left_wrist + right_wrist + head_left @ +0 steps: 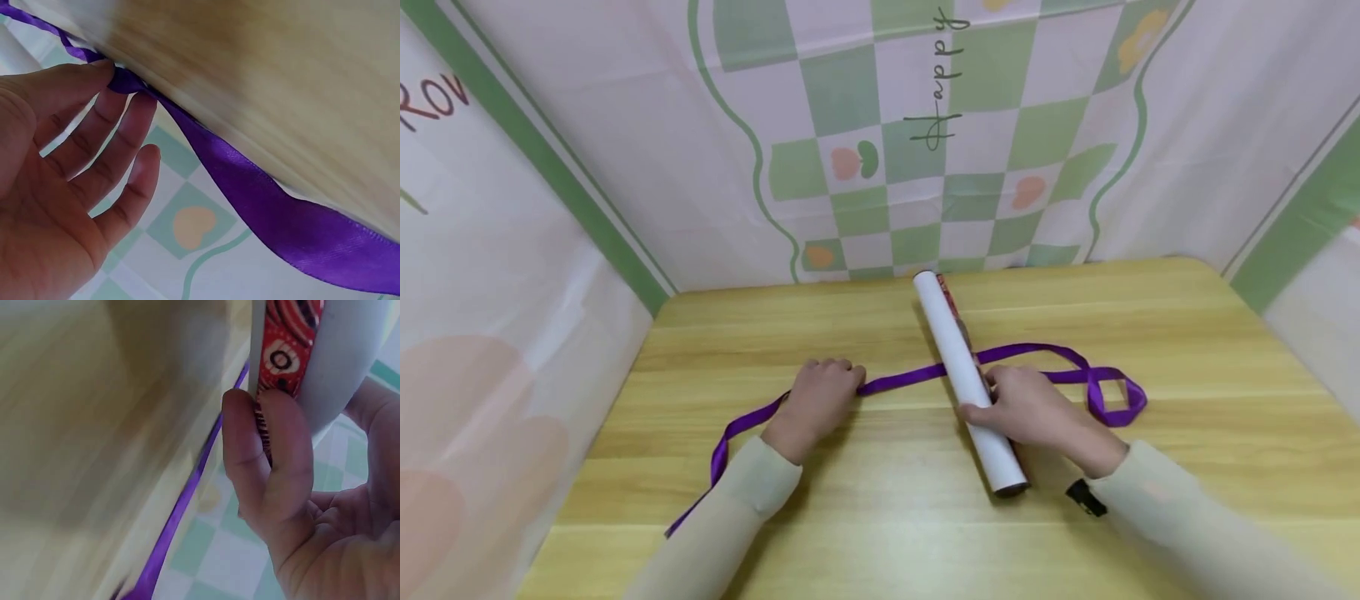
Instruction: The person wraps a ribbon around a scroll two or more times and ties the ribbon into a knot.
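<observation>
A long purple ribbon runs across the table and passes beneath a white rolled-up paper with a red patterned edge. With thumb and fingertips my left hand pinches the ribbon left of the roll; in the left wrist view the ribbon trails away from those fingertips. My right hand grips the roll near its lower half, thumb on the near-left side and fingers on the right. The right wrist view shows two fingertips against the red edge. Whether the roll touches the table is hard to tell.
On the right, the ribbon's far part lies in a loop on the wooden table. Its left end reaches toward the front left. A printed checkered curtain hangs behind the table. A small black object shows at the right sleeve.
</observation>
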{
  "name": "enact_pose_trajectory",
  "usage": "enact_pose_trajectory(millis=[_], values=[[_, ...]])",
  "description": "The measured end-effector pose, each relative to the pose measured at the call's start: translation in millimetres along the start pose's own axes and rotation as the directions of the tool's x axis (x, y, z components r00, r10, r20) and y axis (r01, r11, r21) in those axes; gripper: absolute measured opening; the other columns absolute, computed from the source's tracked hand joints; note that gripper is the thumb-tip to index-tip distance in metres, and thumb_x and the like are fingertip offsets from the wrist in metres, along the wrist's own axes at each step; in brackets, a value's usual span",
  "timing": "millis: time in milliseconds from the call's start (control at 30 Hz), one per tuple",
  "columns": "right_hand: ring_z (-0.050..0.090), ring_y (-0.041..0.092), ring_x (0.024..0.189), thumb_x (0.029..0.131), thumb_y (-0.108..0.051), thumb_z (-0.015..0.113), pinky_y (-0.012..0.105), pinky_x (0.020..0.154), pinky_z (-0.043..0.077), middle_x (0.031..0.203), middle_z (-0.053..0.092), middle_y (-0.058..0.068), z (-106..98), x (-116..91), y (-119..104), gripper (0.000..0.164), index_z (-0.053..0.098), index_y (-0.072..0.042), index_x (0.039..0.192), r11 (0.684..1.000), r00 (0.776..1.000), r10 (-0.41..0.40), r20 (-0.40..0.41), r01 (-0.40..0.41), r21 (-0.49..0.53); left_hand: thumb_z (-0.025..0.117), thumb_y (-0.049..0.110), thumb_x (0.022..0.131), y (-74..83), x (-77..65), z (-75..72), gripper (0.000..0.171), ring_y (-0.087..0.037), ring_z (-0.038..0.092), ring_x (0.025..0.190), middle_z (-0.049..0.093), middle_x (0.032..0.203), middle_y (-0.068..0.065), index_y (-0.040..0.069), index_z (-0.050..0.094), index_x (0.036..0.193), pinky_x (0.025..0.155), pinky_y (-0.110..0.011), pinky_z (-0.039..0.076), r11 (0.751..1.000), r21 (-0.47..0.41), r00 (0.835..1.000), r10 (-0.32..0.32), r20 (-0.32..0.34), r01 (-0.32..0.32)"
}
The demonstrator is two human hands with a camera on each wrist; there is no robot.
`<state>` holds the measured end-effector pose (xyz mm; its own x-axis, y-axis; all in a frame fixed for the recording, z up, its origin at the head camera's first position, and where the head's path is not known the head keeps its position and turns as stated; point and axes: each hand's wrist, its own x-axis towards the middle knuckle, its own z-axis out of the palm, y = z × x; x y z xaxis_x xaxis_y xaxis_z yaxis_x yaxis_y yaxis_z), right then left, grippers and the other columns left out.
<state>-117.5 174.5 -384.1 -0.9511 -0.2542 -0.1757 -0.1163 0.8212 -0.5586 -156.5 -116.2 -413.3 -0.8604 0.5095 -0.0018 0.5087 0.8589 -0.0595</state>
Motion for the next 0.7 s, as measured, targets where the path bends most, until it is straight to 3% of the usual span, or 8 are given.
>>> enact_pose_trajectory(millis=[133, 333, 567, 700], values=[[0.063, 0.016, 0.061, 0.091, -0.037, 0.08, 0.029, 0.052, 0.052, 0.075, 0.067, 0.007, 15.4, 6.2, -14.5, 0.042, 0.066, 0.001, 0.1, 0.999, 0.999, 0.032, 0.014, -0.031, -0.012, 0.06, 0.011, 0.107, -0.5, 0.8, 1.2, 0.025, -0.028, 0.073, 0.108, 0.076, 0.116, -0.007, 0.019, 0.076, 0.125, 0.098, -0.048, 0.058, 1.0, -0.023, 1.0, -0.002, 0.015, 0.002], [0.059, 0.016, 0.056, 0.089, -0.036, 0.082, 0.029, 0.048, 0.049, 0.07, 0.063, 0.008, 28.7, 6.3, -27.3, 0.04, 0.064, 0.0, 0.091, 0.998, 0.997, 0.063, 0.038, -0.062, -0.016, 0.064, 0.009, 0.105, -0.7, 2.6, -1.1, 0.023, -0.025, 0.075, 0.098, 0.077, 0.106, -0.005, 0.019, 0.081, 0.116, 0.09, -0.043, 0.061, 1.0, -0.009, 1.0, 0.025, -0.015, -0.025], [0.059, 0.017, 0.057, 0.091, -0.04, 0.079, 0.029, 0.048, 0.048, 0.071, 0.063, 0.009, 35.4, 8.9, -34.0, 0.043, 0.063, 0.0, 0.095, 0.995, 0.994, 0.091, 0.059, -0.089, -0.035, 0.062, 0.004, 0.105, -0.9, -1.0, -5.9, 0.028, -0.025, 0.075, 0.103, 0.077, 0.109, -0.006, 0.018, 0.082, 0.119, 0.092, -0.041, 0.062, 0.999, -0.006, 0.999, 0.034, 0.008, -0.034], [0.059, 0.017, 0.056, 0.091, -0.042, 0.079, 0.029, 0.047, 0.048, 0.07, 0.063, 0.009, 38.6, 8.6, -34.4, 0.045, 0.063, 0.0, 0.095, 0.996, 0.995, 0.086, 0.051, -0.084, -0.044, 0.062, 0.012, 0.107, 2.3, -0.6, -5.7, 0.023, -0.026, 0.072, 0.105, 0.075, 0.111, -0.006, 0.015, 0.08, 0.12, 0.097, -0.044, 0.059, 0.999, -0.016, 0.999, 0.029, 0.021, -0.029]])
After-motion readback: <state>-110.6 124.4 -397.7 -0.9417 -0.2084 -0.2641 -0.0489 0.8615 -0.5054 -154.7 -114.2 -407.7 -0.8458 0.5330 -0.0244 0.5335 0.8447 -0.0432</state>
